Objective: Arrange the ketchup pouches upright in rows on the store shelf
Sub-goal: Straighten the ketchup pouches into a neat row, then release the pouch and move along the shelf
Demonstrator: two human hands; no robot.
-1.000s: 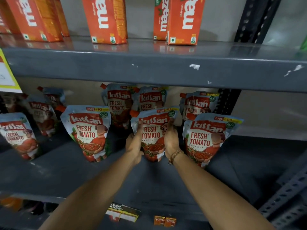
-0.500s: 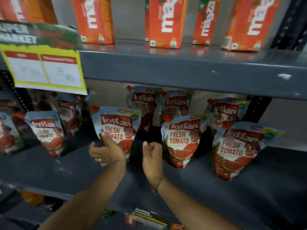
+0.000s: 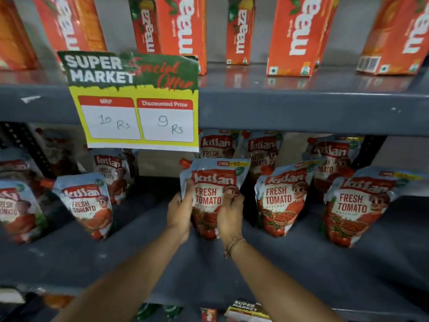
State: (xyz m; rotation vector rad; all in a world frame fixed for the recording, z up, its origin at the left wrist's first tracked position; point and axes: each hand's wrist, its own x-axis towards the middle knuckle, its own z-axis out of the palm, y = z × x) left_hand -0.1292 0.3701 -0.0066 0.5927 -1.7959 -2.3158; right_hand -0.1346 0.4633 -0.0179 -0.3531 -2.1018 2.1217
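Both of my hands hold one Kissan ketchup pouch (image 3: 210,182) standing upright in the middle of the grey shelf (image 3: 278,270). My left hand (image 3: 180,213) grips its left edge and my right hand (image 3: 229,216) clasps its right side, thumb on the front. Two more front-row pouches stand to the right, one (image 3: 282,197) close by and one (image 3: 355,204) leaning further right. Another pouch (image 3: 87,202) stands to the left. Several pouches (image 3: 262,149) fill the back row.
A "Super Market Special Offer" price card (image 3: 139,108) hangs from the upper shelf edge, covering part of the back row. Orange Maaza cartons (image 3: 294,36) stand on the shelf above. A dark perforated upright (image 3: 25,147) rises at the left. Small packs lie below the shelf front.
My hands were open and apart half a second ago; now both are closed on the pouch left of the one handled a second ago. The view has shifted left.
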